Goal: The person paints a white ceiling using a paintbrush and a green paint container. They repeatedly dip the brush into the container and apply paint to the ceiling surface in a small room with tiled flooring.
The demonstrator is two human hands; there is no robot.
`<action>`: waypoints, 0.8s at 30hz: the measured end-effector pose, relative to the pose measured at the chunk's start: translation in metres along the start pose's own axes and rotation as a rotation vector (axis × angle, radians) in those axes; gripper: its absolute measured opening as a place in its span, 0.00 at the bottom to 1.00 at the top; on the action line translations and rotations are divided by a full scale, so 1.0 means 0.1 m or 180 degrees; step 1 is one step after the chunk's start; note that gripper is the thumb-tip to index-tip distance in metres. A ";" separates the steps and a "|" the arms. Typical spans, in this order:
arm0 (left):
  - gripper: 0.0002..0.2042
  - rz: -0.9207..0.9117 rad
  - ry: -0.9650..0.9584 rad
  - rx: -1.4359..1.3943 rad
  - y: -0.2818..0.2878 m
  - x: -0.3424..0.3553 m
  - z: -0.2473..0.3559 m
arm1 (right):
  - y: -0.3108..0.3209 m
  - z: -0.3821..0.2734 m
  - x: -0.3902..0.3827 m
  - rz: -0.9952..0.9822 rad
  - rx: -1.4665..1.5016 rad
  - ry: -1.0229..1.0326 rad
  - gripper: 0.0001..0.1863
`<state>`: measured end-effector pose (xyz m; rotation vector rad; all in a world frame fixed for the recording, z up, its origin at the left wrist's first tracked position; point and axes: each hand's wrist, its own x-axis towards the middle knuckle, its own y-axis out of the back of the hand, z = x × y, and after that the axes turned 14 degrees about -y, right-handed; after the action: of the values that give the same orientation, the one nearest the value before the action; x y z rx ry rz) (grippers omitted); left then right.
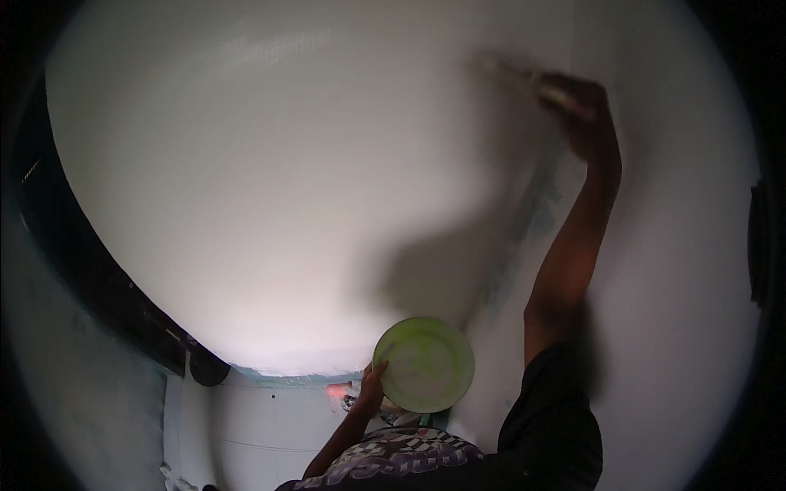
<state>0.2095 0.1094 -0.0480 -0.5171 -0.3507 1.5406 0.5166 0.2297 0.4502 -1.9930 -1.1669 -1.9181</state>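
My right hand [585, 119] is raised high at the upper right, gripping a pale, long-handled tool [512, 74], likely a paintbrush, blurred at its far end, against or just off the white wall [278, 164] near the corner. My left hand [370, 386] holds a round, light green plate or lid [423, 364] with whitish residue on it, low in front of my body, its thumb over the rim.
Uneven teal patches [528, 204] show along the wall corner and bottom edge. A dark curved frame [98, 278] runs down the left. Below are a pale floor [266, 425] and small jumbled items, one red [338, 389]. A dark object [756, 241] sits at the far right.
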 end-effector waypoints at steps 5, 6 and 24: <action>0.23 -0.0021 -0.0045 0.0053 -0.05 -0.02 -0.10 | -0.18 -0.25 -0.23 -0.0264 -0.0296 0.0197 0.08; 0.23 0.0008 -0.0063 0.0084 -0.01 0.01 -0.13 | -0.24 -0.19 -0.10 0.0128 -0.0634 0.0586 0.08; 0.24 0.0156 -0.0243 0.0016 0.54 0.10 0.74 | -0.82 -1.73 0.75 -0.0990 -0.0091 0.1497 0.09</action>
<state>0.1246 0.1241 -0.0149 -0.4668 -0.3954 1.6114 0.3221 0.2169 0.5152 -1.3085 -1.3674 -2.3816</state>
